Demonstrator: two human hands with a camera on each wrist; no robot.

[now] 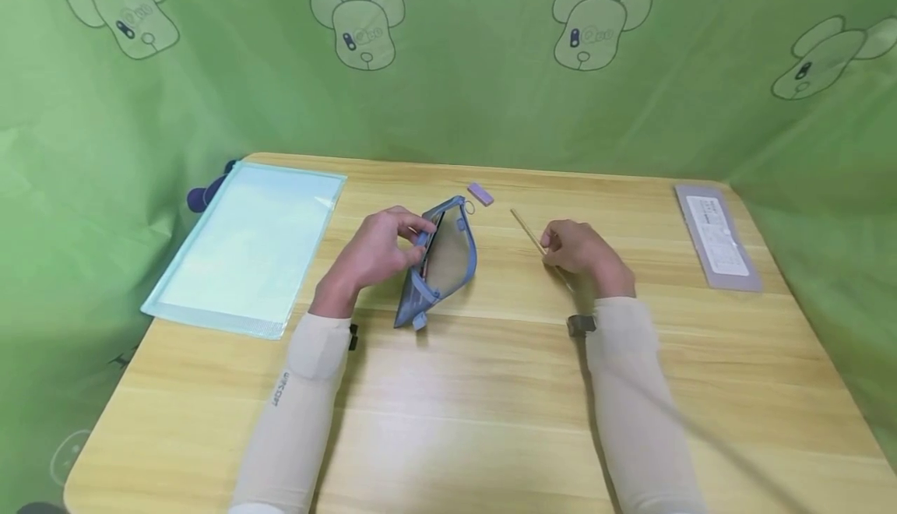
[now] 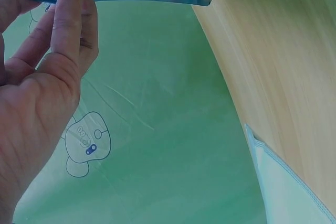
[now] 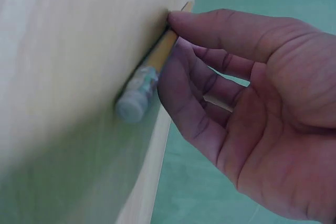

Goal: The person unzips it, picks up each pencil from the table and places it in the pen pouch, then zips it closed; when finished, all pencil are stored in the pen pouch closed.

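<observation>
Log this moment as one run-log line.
left hand: holds pencil case open | right hand: pinches pencil on table | eraser: beyond case

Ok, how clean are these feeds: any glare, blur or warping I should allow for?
Head view: sharp, evenly lit, with a pale sheen on the near part of the light wooden table and its edges bowed by the wide lens. Left wrist view: the left hand is crisp, the table edge curves strongly. Right wrist view: the yellow pencil with a grey eraser end is soft, the right hand in shade.

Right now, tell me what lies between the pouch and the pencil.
Head view: only bare table between the pouch and the pencil; the purple eraser lies farther back, off that line.
</observation>
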